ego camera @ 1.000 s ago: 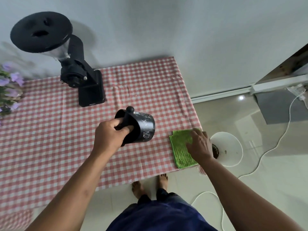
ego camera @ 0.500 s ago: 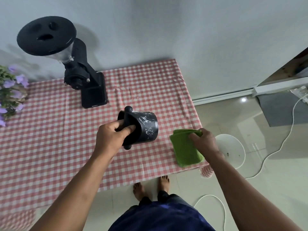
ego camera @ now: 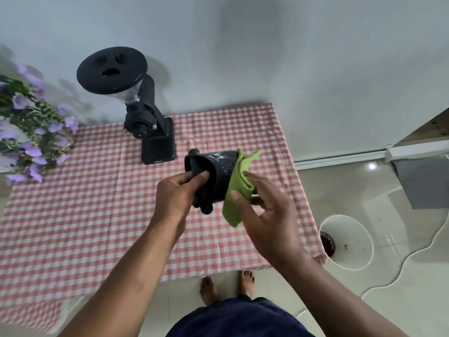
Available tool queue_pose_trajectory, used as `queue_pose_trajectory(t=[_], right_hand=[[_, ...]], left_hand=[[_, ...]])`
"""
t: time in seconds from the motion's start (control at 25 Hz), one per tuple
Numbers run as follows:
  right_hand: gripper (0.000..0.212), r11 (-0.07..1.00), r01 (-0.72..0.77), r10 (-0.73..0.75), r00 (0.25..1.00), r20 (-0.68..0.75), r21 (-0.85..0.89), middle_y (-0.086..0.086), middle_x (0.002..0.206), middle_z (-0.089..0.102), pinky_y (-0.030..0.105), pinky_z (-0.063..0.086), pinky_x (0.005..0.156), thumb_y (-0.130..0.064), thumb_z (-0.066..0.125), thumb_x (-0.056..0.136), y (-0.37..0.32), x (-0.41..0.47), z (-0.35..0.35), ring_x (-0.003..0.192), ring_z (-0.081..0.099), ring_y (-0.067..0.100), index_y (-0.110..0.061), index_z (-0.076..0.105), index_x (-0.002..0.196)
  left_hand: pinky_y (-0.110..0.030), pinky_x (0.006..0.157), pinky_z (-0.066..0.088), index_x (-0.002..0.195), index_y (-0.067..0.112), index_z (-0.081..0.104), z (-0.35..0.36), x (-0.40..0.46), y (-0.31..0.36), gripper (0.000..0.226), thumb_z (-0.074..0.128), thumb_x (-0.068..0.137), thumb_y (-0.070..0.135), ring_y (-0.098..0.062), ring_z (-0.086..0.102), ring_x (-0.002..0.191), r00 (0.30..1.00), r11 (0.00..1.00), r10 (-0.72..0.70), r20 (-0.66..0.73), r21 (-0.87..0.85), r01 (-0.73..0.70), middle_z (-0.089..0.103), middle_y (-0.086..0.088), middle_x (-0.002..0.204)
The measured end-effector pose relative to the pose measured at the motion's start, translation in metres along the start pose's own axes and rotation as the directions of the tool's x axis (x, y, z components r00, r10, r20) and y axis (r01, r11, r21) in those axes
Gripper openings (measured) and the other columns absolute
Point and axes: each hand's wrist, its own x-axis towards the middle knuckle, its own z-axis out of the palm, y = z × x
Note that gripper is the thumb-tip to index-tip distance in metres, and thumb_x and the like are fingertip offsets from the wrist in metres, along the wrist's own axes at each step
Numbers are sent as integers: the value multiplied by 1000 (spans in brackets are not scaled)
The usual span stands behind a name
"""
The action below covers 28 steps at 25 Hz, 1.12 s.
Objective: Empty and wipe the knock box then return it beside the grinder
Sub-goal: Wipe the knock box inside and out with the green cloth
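Head view shows the left hand clamped on the black knock box, thumb on its rim, holding it tilted on its side in the air above the checked cloth, open end towards the person; the right hand pinches a folded green rag between thumb and fingers and presses it against the box's base end; the box hangs just in front and to the right of the grinder, which stands at the back of the table near the wall; purple flowers sit at the left edge; a white bin with dark grounds inside stands on the floor to the right of the table.
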Motion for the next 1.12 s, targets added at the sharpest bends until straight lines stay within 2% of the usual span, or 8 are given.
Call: queue_pose_trajectory(t=[0.08,0.2,0.32,0.52,0.64,0.8,0.96,1.12], right_hand=[[21,937,273,-279,960,3,-219,11,133,72,47,57,80,-18,79,95,19,-4,19,108,68,28,-10,79,115],[24,860,411,-448,892,-64,-303,14,141,69,52,47,79,-23,80,95,34,6,29,103,62,38,-20,76,119],[24,908,345,-378,919,-111,-240,9,139,72,54,51,83,-26,72,101,30,21,28,110,62,35,-14,80,119],[23,1000,-22,22,1000,-6,15,-2,126,77,36,55,98,-26,68,102,12,53,22,121,63,10,-14,81,116],[27,991,120,-120,993,-5,-55,7,141,70,40,56,105,-23,66,103,8,39,32,133,61,21,-9,78,123],[27,897,399,-396,916,58,-190,15,149,63,54,49,113,-15,71,101,11,11,44,147,48,39,-5,77,126],[26,957,248,-236,967,92,-152,3,133,75,31,52,108,-25,65,104,-11,44,37,132,60,17,-11,79,122],[34,1000,10,-11,987,161,4,-7,74,63,26,47,65,-25,61,107,-17,70,30,72,57,5,-9,70,79]], left_hand=[[-29,57,56,106,8,83,2,-4,5,17,80,91,16,-29,80,78,1000,1000,-3,4,-12,3,84,-10,90],[-28,53,57,103,6,84,-2,-8,13,14,78,93,13,-29,79,71,999,999,26,28,-20,-26,84,-14,88],[-24,61,63,92,19,83,-11,-8,20,9,79,92,12,-16,82,74,994,994,106,34,34,-107,84,1,82],[-16,58,59,86,28,80,-18,-11,19,16,79,92,13,-9,81,73,989,988,139,47,59,-141,83,9,75],[-27,66,64,91,23,84,-18,-9,18,9,80,92,15,-17,82,79,991,990,135,2,45,-135,84,4,82],[-37,51,63,99,7,83,-21,-9,24,11,74,97,11,-30,76,57,985,985,168,49,28,-169,81,-9,73],[-37,64,63,105,14,84,-27,-9,20,13,75,96,17,-23,79,69,969,963,223,109,129,-236,84,-5,85],[-37,66,66,106,20,83,-26,-8,16,12,77,95,19,-17,80,72,969,958,239,64,150,-246,84,4,87]])
